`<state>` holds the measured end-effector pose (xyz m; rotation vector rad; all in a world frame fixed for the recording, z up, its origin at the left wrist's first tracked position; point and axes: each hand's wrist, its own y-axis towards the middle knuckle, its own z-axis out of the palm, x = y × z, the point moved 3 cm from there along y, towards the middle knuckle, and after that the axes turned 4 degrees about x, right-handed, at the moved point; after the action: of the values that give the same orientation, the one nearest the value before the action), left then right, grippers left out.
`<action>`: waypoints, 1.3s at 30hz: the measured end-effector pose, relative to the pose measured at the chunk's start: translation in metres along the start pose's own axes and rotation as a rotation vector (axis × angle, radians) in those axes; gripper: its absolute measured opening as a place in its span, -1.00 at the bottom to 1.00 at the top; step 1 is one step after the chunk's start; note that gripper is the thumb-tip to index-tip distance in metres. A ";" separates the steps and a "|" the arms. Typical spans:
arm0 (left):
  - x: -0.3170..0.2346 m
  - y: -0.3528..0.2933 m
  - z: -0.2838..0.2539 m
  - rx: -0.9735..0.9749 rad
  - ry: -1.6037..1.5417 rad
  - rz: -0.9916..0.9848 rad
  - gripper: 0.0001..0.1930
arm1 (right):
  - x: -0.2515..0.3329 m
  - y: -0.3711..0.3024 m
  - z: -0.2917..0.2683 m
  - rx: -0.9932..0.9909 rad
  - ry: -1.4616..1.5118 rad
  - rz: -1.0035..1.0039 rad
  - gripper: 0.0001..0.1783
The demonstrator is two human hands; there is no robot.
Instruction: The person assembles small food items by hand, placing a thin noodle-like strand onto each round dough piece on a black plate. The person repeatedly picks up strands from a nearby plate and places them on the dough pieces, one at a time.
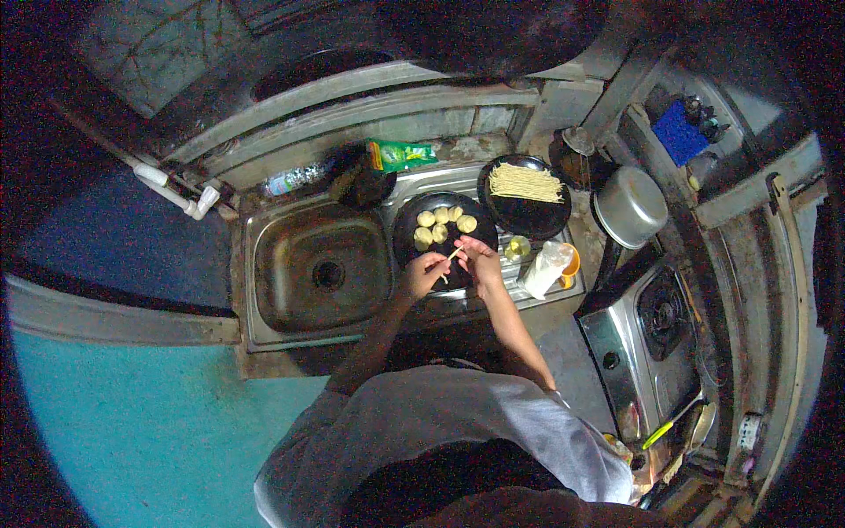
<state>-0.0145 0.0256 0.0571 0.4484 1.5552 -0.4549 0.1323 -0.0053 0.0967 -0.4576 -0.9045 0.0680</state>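
My left hand (424, 274) and my right hand (479, 262) meet over the near edge of a round black plate (407, 217). Pinched between their fingertips is a thin pale strip of dough (455, 253), slanting from one hand to the other. Several round yellowish dough pieces (441, 234) lie on the plate just beyond my fingers. To the right, a second black plate (503, 220) bears a neat row of long pale dough sticks (526, 183). Close to my right hand stands a small clear cup (517, 247) with something yellowish in it.
A steel sink basin (290, 238) lies left of the plates. On the right are a white bag (547, 267), an orange mug (570, 260), a metal pot (631, 206) and a gas stove (647, 330). A green packet (402, 155) and a plastic bottle (295, 179) line the back.
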 end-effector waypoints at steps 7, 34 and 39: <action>0.004 0.003 -0.001 -0.173 0.144 0.115 -0.81 | -0.052 0.004 -0.020 -0.023 0.036 0.451 -0.69; 0.018 0.002 -0.003 0.000 0.213 0.104 -0.83 | -0.050 0.019 -0.020 0.108 0.056 0.279 -0.74; 0.025 0.001 -0.011 -0.090 0.247 0.076 -0.82 | -0.051 -0.017 0.010 0.052 0.142 0.563 -0.73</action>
<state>-0.0234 0.0325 0.0326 0.5071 1.7820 -0.2767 0.0904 -0.0293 0.0708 -0.6500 -0.6122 0.5644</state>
